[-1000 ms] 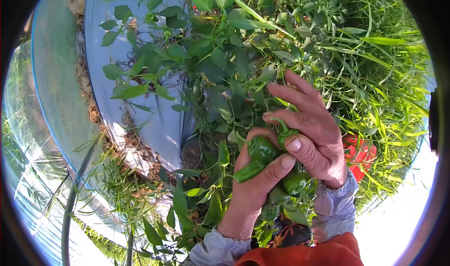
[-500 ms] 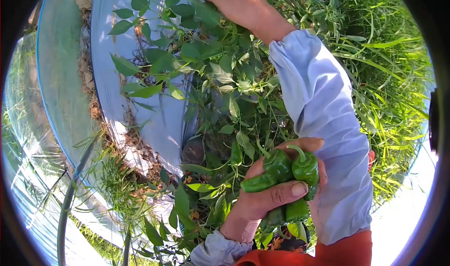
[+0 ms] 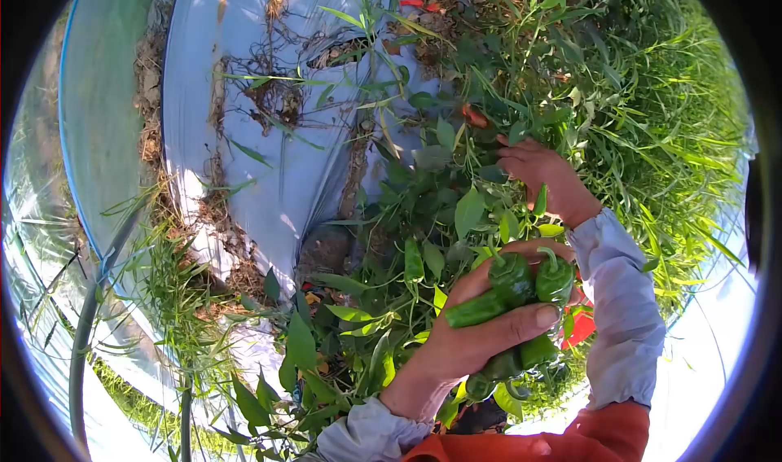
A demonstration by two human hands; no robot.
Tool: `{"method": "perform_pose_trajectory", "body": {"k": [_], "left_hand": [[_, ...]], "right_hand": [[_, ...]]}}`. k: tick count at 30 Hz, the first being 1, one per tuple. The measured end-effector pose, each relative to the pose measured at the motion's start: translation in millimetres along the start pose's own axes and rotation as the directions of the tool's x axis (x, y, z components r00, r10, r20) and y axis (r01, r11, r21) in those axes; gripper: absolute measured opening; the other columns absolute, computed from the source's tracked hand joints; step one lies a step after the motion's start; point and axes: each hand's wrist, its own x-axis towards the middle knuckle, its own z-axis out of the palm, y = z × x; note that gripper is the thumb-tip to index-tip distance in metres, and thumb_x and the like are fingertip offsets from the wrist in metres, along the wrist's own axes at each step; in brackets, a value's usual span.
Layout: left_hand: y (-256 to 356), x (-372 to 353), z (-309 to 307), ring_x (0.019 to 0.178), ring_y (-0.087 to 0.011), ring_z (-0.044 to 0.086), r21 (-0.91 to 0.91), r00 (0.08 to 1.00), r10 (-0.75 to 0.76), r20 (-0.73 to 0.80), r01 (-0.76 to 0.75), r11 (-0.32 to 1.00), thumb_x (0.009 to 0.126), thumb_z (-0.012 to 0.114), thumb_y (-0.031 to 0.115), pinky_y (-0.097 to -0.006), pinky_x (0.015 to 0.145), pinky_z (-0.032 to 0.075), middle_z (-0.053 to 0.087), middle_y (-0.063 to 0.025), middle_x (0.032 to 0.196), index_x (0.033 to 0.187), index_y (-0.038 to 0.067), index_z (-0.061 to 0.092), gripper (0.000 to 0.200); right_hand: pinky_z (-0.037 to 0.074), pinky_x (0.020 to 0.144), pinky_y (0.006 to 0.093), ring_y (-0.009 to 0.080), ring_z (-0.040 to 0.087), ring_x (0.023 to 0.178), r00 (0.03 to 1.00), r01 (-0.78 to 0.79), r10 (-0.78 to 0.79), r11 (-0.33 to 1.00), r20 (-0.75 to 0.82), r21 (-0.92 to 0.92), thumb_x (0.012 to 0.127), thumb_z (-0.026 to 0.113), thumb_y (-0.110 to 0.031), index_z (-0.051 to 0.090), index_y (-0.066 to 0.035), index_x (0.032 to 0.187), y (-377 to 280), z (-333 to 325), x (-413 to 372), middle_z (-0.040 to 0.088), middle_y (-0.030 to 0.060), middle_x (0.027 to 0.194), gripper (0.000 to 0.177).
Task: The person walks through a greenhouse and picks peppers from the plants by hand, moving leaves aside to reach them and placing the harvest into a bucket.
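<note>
In my left hand (image 3: 481, 332) I hold a bunch of several shiny green peppers (image 3: 511, 280), the thumb pressed across them and the fingers wrapped behind. Some of these peppers hang below the thumb. Farther up, my right hand (image 3: 542, 173) reaches into the pepper plants (image 3: 468, 210), its fingers stretched out and apart, partly hidden by leaves. A red pepper (image 3: 474, 117) lies just beyond its fingertips, not visibly touched. Another green pepper (image 3: 414, 261) hangs on a plant left of the held bunch.
Pale plastic mulch (image 3: 269, 161) covers the bed on the left, with dry plant remains (image 3: 277, 96) on it. A curved hoop pole (image 3: 85, 332) stands by clear sheeting (image 3: 106, 136). Tall grass (image 3: 676, 136) grows on the right.
My right hand has drawn back from the top edge and now reaches lower among the plants. My left hand still holds the green peppers, slightly farther right. The view has shifted.
</note>
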Motion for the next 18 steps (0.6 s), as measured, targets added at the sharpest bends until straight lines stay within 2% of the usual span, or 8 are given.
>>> {"method": "perform_pose_trajectory", "body": {"k": [1, 2, 6, 8, 9, 10, 13, 18], "left_hand": [[-4, 1, -1, 0.098, -0.0207, 0.059, 0.004, 1.0, 0.01, 0.004, -0.01, 1.0, 0.078, 0.071, 0.016, -0.0332, 0.087, 0.046, 0.062, -0.0139, 0.101, 0.128, -0.001, 0.048, 0.057], [-6, 2, -2, 0.098, -0.0203, 0.059, 0.008, 1.0, 0.022, 0.008, -0.022, 1.0, 0.079, 0.071, 0.015, -0.0326, 0.087, 0.046, 0.062, -0.0131, 0.101, 0.128, -0.001, 0.048, 0.057], [-9, 4, -2, 0.1, -0.02, 0.059, 0.019, 1.0, -0.003, 0.025, 0.003, 1.0, 0.081, 0.07, 0.013, -0.0331, 0.088, 0.046, 0.063, -0.0113, 0.102, 0.128, -0.001, 0.048, 0.054], [-5, 4, -2, 0.1, -0.0197, 0.059, 0.023, 0.999, -0.017, 0.033, 0.017, 1.0, 0.081, 0.07, 0.012, -0.0332, 0.088, 0.046, 0.063, -0.0111, 0.102, 0.128, -0.001, 0.048, 0.054], [-4, 4, -3, 0.1, -0.0197, 0.059, 0.044, 1.0, -0.015, 0.021, 0.014, 0.999, 0.081, 0.07, 0.012, -0.0331, 0.088, 0.046, 0.063, -0.0112, 0.102, 0.128, -0.001, 0.048, 0.053], [-6, 4, -6, 0.1, -0.0196, 0.059, 0.064, 1.0, -0.011, 0.013, 0.01, 0.998, 0.081, 0.07, 0.012, -0.033, 0.088, 0.046, 0.063, -0.0113, 0.102, 0.128, 0.0, 0.048, 0.053], [-7, 3, -3, 0.1, -0.0199, 0.059, 0.074, 1.0, -0.002, -0.009, 0.003, 0.997, 0.081, 0.069, 0.012, -0.0333, 0.087, 0.047, 0.063, -0.0117, 0.103, 0.128, 0.001, 0.048, 0.053], [-3, 2, 0, 0.101, -0.0219, 0.06, 0.066, 1.0, -0.014, -0.011, 0.014, 0.998, 0.081, 0.069, 0.011, -0.0344, 0.088, 0.048, 0.063, -0.0127, 0.105, 0.128, 0.001, 0.048, 0.052]], "right_hand": [[0.048, 0.091, 0.0428, 0.0351, 0.059, 0.108, 0.998, -0.044, 0.044, 0.999, 0.055, -0.001, 0.065, 0.061, 0.004, 0.063, -0.005, 0.102, 9, 1, -5, 0.064, 0.0135, 0.112, 0.038], [0.048, 0.09, 0.0393, 0.0301, 0.061, 0.106, 0.999, -0.05, 0.052, 0.992, -0.014, 0.119, 0.065, 0.062, 0.003, 0.061, -0.004, 0.107, 16, 3, -1, 0.064, 0.0125, 0.111, 0.042], [0.052, 0.081, 0.0343, 0.0311, 0.063, 0.094, 0.943, -0.284, 0.331, 0.769, 0.023, 0.573, 0.075, 0.065, -0.004, 0.057, -0.01, 0.12, 22, 11, 12, 0.065, 0.0096, 0.11, 0.046], [0.053, 0.079, 0.0351, 0.0308, 0.064, 0.092, 0.972, -0.233, 0.215, 0.934, 0.096, 0.271, 0.076, 0.061, -0.001, 0.05, -0.011, 0.131, 24, 24, 14, 0.065, 0.0108, 0.112, 0.058], [0.054, 0.079, 0.0358, 0.0304, 0.064, 0.094, 0.959, -0.203, 0.205, 0.979, 0.196, -0.028, 0.075, 0.061, -0.002, 0.048, -0.011, 0.134, 3, 6, 21, 0.064, 0.0107, 0.115, 0.06], [0.052, 0.085, 0.0382, 0.0318, 0.062, 0.1, 0.986, -0.074, 0.082, 0.995, 0.144, -0.06, 0.074, 0.064, -0.003, 0.047, -0.012, 0.134, 3, 19, 19, 0.061, 0.0099, 0.121, 0.063], [0.044, 0.102, 0.0412, 0.0355, 0.049, 0.123, 0.933, -0.097, 0.149, 0.98, 0.327, -0.171, 0.076, 0.063, -0.004, 0.047, -0.011, 0.135, -18, 33, 14, 0.05, 0.0099, 0.136, 0.061], [0.038, 0.108, 0.0427, 0.0336, 0.042, 0.131, 0.972, -0.023, 0.064, 0.983, 0.227, -0.181, 0.079, 0.059, -0.008, 0.047, -0.01, 0.135, -32, 14, 17, 0.044, 0.011, 0.142, 0.058]]}}
